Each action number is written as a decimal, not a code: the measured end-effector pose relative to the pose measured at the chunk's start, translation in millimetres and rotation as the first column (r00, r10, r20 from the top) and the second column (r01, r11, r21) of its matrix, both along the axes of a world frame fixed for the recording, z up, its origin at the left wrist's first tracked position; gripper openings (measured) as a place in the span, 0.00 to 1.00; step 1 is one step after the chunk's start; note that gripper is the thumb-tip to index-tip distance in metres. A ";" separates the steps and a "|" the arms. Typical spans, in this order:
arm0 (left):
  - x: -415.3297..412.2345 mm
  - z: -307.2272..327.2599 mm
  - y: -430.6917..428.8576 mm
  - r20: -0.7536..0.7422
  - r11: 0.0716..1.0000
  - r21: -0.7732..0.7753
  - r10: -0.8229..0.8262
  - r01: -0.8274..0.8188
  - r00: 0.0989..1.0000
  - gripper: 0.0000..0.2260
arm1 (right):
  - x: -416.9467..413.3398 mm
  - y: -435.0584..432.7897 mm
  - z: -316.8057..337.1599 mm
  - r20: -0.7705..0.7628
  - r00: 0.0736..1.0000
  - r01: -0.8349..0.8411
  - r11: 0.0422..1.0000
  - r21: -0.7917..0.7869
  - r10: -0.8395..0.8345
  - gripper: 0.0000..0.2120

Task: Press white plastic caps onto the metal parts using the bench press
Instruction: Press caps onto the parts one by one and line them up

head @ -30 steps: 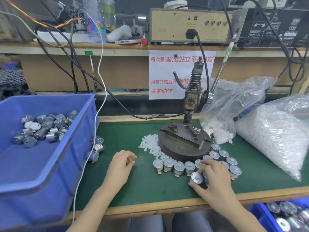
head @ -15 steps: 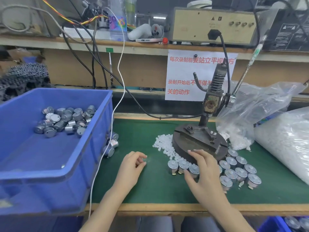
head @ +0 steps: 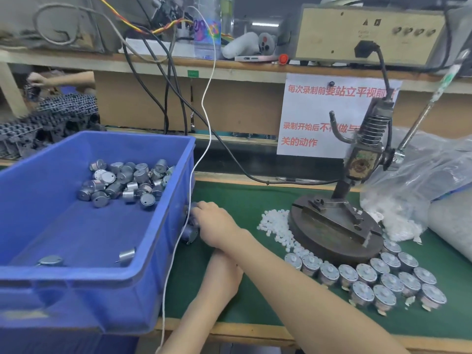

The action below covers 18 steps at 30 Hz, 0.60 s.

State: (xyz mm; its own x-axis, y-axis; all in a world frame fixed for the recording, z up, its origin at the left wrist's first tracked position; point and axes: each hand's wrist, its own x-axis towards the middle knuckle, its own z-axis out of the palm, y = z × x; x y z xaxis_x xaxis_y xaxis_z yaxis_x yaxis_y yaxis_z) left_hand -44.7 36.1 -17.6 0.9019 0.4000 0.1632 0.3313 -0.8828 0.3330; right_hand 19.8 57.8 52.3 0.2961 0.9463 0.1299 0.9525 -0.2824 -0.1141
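Small white plastic caps lie in a loose heap at centre right, touching the left edge of the bench press, whose round dark base carries a tilted sprung column. Silver cylindrical metal parts stand upright in curved rows at lower right just beside that base; more lie jumbled at centre left

Lighting: even, bright, overhead; soft shadows under blue bin. Motion blur throughout, worst at right edge; wide-angle bending along shelf

Shiny metal parts, matt blue plastic bin
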 end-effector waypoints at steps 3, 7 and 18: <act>7.4 -0.5 6.7 -0.238 0.960 0.265 -0.028 0.093 0.971 0.18 | 4.7 5.2 -6.9 0.061 0.998 -0.016 0.999 -0.052 0.020 0.16; 5.6 3.9 6.2 0.003 0.972 0.234 -0.011 0.010 1.000 0.20 | 8.5 6.1 -10.2 0.124 0.992 -0.012 1.000 -0.024 0.015 0.17; -2.0 8.4 -0.5 0.335 0.975 -0.221 0.054 0.023 0.941 0.06 | 16.8 -21.3 -9.1 -0.414 0.906 0.212 0.944 0.252 -0.093 0.16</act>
State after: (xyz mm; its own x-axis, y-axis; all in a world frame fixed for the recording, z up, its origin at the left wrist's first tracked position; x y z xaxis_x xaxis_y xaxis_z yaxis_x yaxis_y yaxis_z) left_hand -46.8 35.6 -9.2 0.8022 0.4737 0.3634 0.1788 -0.7714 0.6107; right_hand 36.7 36.5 43.2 0.5164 0.8251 0.2293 0.7610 -0.3193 -0.5648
